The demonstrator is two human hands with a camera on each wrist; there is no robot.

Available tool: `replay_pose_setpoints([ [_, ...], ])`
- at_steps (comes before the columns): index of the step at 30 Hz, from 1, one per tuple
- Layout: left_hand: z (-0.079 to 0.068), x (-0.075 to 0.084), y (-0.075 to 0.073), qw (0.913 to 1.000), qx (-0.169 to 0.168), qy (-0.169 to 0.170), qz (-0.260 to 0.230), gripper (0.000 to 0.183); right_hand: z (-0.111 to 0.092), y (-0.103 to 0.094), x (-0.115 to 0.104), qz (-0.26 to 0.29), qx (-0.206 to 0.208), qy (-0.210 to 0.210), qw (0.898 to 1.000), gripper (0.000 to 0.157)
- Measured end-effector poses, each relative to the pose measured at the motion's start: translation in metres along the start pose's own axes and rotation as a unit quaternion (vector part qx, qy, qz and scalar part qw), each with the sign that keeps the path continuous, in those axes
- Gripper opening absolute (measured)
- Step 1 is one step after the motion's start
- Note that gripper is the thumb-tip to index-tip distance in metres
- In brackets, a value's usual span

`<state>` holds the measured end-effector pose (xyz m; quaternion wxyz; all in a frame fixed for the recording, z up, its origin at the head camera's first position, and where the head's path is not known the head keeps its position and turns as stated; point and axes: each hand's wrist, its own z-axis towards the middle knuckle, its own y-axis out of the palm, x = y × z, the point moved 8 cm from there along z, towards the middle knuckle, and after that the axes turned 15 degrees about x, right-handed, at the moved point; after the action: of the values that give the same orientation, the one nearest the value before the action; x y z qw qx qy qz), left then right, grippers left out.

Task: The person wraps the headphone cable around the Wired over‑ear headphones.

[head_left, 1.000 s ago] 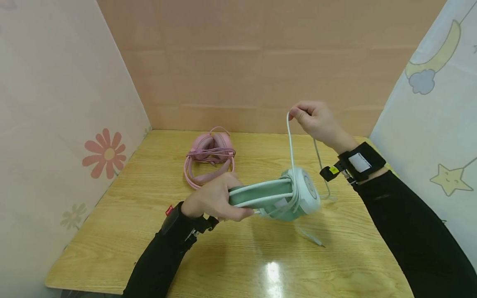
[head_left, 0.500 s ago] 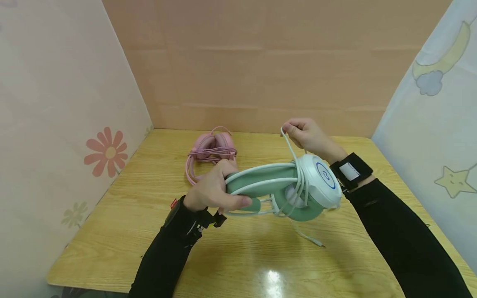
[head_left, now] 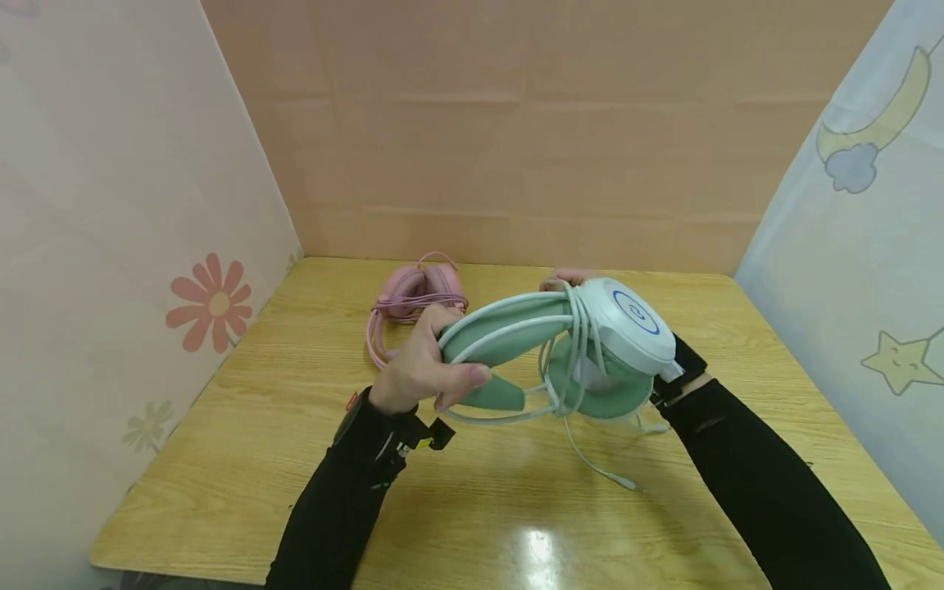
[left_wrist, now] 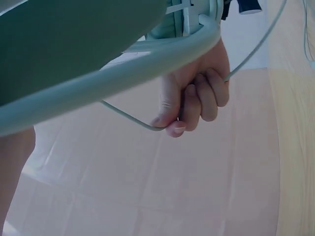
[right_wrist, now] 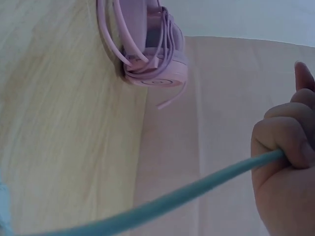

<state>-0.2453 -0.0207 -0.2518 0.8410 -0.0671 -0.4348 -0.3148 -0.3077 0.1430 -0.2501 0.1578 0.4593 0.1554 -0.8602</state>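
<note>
Green-and-white headphones (head_left: 630, 328) are held above the table, tilted, with the ear cups to the right. My left hand (head_left: 415, 367) grips them by the headband (head_left: 509, 332), thumb on the near side. Several turns of pale cable (head_left: 578, 348) wrap the ear cup end, and a plug end (head_left: 625, 483) dangles below. My right hand (head_left: 571, 278) is mostly hidden behind the ear cups in the head view. In the left wrist view, that right hand (left_wrist: 197, 96) pinches the cable between thumb and forefinger, other fingers curled. The cable (right_wrist: 197, 187) runs taut from it in the right wrist view.
Pink headphones (head_left: 424, 291) with their cable wound round them lie at the back of the wooden table (head_left: 221, 492), just beyond my left hand. A brown panel (head_left: 516, 147) stands behind the table, with patterned sheets at both sides.
My right hand has come down and behind the ear cups, drawing the cable over. The headphones have risen and turned, showing the ear cup's outer face. My left hand keeps its grip.
</note>
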Motion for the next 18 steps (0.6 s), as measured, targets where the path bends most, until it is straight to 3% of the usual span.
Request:
replay_pose_setpoints([
  [1,0.0,0.0,0.0,0.9999,0.001,0.001,-0.01,0.03,-0.008,0.006,-0.008,0.073,-0.017,0.006,0.997,0.019],
  [2,0.001,0.0,0.0,0.9998,0.003,0.004,-0.018,0.029,-0.015,0.013,-0.014,0.169,-0.039,0.032,0.984,0.026],
  [3,0.001,0.0,0.0,0.9996,0.005,0.006,-0.028,0.03,-0.02,0.016,-0.016,0.259,-0.05,0.05,0.963,0.031],
  [4,0.002,0.0,-0.001,0.9993,0.009,0.009,-0.036,0.03,-0.024,0.018,-0.016,0.343,-0.065,0.065,0.935,0.035],
  [5,0.003,0.0,-0.002,0.9989,0.014,0.012,-0.043,0.031,-0.026,0.021,-0.012,0.459,-0.081,0.118,0.877,0.035],
  [6,0.003,0.0,-0.003,0.9985,0.019,0.013,-0.049,0.031,-0.028,0.025,-0.008,0.57,-0.095,0.18,0.796,0.036],
  [7,0.003,0.0,-0.004,0.9983,0.025,0.014,-0.051,0.031,-0.029,0.028,-0.002,0.648,-0.107,0.232,0.718,0.038],
  [9,0.004,-0.001,-0.006,0.998,0.037,0.013,-0.05,0.03,-0.028,0.037,0.003,0.724,-0.17,0.287,0.603,0.041],
  [10,0.005,-0.001,-0.007,0.9979,0.042,0.011,-0.048,0.03,-0.028,0.039,0.006,0.74,-0.181,0.318,0.565,0.042],
  [11,0.005,-0.002,-0.008,0.9978,0.046,0.01,-0.046,0.029,-0.027,0.042,0.01,0.743,-0.183,0.339,0.548,0.042],
  [12,0.005,-0.002,-0.009,0.9977,0.051,0.01,-0.044,0.029,-0.026,0.045,0.011,0.747,-0.195,0.37,0.517,0.042],
  [14,0.006,-0.003,-0.011,0.9972,0.059,0.014,-0.044,0.031,-0.023,0.048,0.014,0.734,-0.218,0.391,0.511,0.044],
  [15,0.007,-0.002,-0.011,0.9968,0.064,0.018,-0.045,0.031,-0.021,0.048,0.017,0.737,-0.199,0.402,0.506,0.043],
  [16,0.007,-0.002,-0.013,0.9962,0.07,0.022,-0.048,0.032,-0.02,0.046,0.019,0.73,-0.165,0.387,0.539,0.043],
  [18,0.008,-0.002,-0.015,0.9952,0.08,0.03,-0.048,0.033,-0.018,0.045,0.023,0.733,-0.144,0.36,0.559,0.047],
])
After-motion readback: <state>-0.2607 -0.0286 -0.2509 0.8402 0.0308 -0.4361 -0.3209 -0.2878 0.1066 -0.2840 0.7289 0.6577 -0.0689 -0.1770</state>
